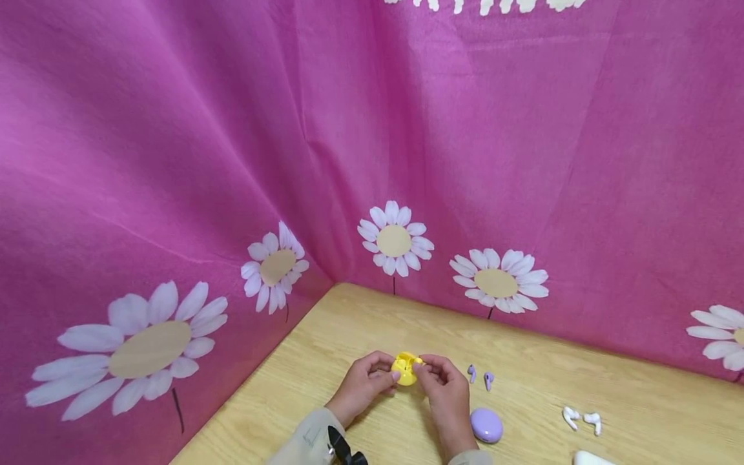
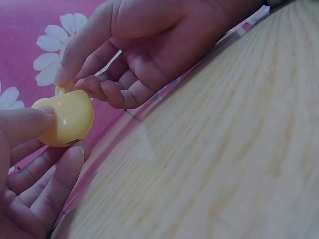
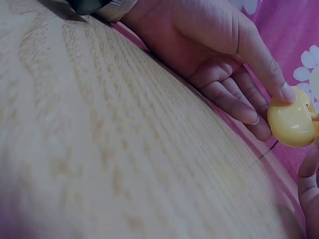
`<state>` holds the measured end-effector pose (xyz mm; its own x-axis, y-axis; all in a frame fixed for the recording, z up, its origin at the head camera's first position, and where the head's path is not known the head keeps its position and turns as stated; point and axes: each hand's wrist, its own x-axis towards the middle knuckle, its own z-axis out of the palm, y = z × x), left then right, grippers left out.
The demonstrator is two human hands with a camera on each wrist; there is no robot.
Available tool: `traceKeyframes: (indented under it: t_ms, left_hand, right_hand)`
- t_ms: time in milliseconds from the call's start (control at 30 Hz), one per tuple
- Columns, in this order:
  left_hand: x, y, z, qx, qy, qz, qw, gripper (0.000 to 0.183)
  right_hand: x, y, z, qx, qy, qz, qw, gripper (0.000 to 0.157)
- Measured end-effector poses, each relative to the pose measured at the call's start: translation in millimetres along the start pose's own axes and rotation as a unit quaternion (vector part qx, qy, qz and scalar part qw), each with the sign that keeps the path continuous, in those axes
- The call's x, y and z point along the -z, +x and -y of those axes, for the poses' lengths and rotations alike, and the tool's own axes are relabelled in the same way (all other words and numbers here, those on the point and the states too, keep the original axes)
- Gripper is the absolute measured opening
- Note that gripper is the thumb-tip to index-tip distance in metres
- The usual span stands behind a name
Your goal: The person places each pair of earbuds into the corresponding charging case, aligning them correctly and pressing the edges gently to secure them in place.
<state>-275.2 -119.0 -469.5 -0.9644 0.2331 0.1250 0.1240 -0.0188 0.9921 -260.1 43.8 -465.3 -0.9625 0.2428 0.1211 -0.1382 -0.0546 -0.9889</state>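
Observation:
Over the wooden table, my left hand (image 1: 363, 386) grips a rounded yellow earbud case (image 1: 405, 376) whose lid stands raised. In the left wrist view, the thumb lies on one side of the case (image 2: 75, 119) and fingers support it from below. My right hand (image 1: 449, 392) is at the case's right edge, pinching a small yellow earbud (image 2: 62, 90) between thumb and fingertips. Part of that earbud is hidden by the fingers. A yellow stem (image 3: 314, 117) juts from the case opening in the right wrist view.
Two purple earbuds (image 1: 488, 381) lie right of my right hand, with a round purple case (image 1: 486, 425) nearer me. Farther right are two white earbuds (image 1: 593, 423) and a partly visible white case (image 1: 589, 458). A pink flowered cloth (image 1: 523, 161) borders the table (image 1: 325, 336) behind and left.

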Motion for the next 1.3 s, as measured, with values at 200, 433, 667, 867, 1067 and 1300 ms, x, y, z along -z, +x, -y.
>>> traceKeyframes:
  t_ms: [200,433,667,867,1067,1300]
  left_hand:
    - [-0.6,0.4,0.1,0.005,0.001,0.000,1.0000,0.027]
    - [1.3,-0.4,2.0,0.010,-0.004,-0.004,0.9999,0.026]
    - [-0.3,1.6,2.5,0.013,-0.013,-0.005,0.9998,0.027]
    - [-0.4,2.7,-1.6,0.006,-0.018,-0.007,0.9998,0.027]
    - [0.0,2.6,-0.5,0.015,-0.019,-0.009,0.9997,0.028]
    - [1.3,1.8,0.7,0.008,-0.027,-0.009,0.9996,0.028]
  right_hand:
    - [1.2,-0.9,1.9,0.005,-0.011,0.004,1.000,0.023]
    - [0.2,-2.4,-2.5,0.012,-0.027,0.003,1.000,0.020]
    - [0.8,-2.7,-0.6,0.012,-0.021,0.005,1.000,0.017]
    - [-0.2,-0.7,0.6,0.019,-0.023,0.015,0.999,0.018]
    - [0.8,-1.2,0.4,0.011,-0.023,0.022,0.999,0.018]
    - [0.5,-2.0,0.5,0.013,-0.025,0.032,0.999,0.021]
